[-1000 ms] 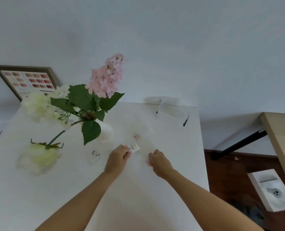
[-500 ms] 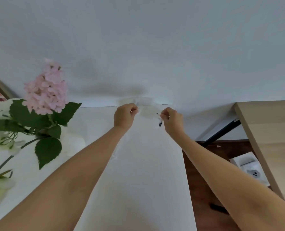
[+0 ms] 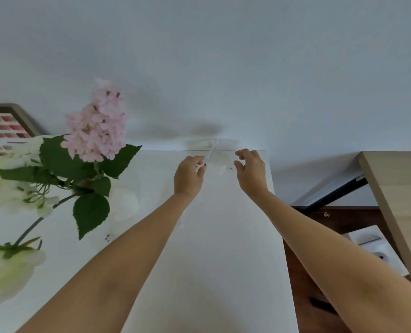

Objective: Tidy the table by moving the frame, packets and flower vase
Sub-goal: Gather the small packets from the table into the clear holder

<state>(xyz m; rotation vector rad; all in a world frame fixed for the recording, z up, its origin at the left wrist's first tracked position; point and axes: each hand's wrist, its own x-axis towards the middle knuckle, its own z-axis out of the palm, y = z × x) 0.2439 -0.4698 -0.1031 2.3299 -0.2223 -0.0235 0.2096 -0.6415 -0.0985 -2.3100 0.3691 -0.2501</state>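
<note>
Both bare forearms extended over white rectangular table, toward its far edge at the pale wall.

Left hand: fingers curled inward, thumb and fingertips pressed together on the near-left edge of a clear, nearly transparent plastic packet. Pinch confirmed; exact contact point partly hidden by knuckles.

Right hand: fingers bent and spread, thumb apart from forefinger, cupped just beside the packet's right edge. Contact with the plastic: cannot tell. No firm closure seen.

Packet: between the two hands, at the far edge of the table, appearing to lean against the wall. More clear packets just beyond the left-hand grip, against the wall; outlines faint, count uncertain.

Left of the left-hand grip, well apart: white rounded vase on the table, blurred, holding a pink clustered bloom, green leaves and pale cream flowers drooping toward the near-left.

Further left, beyond the flowers: brown-edged picture frame showing rows of red and pink swatches, leaning against the wall, partly cut off at the picture's edge.

Small dark specks on the table below the vase, nearer than the left-hand grip; nature unclear.

Right of the right-hand grip, well apart: light wooden tabletop with black leg, dark brown floor, white box on the floor.
</note>
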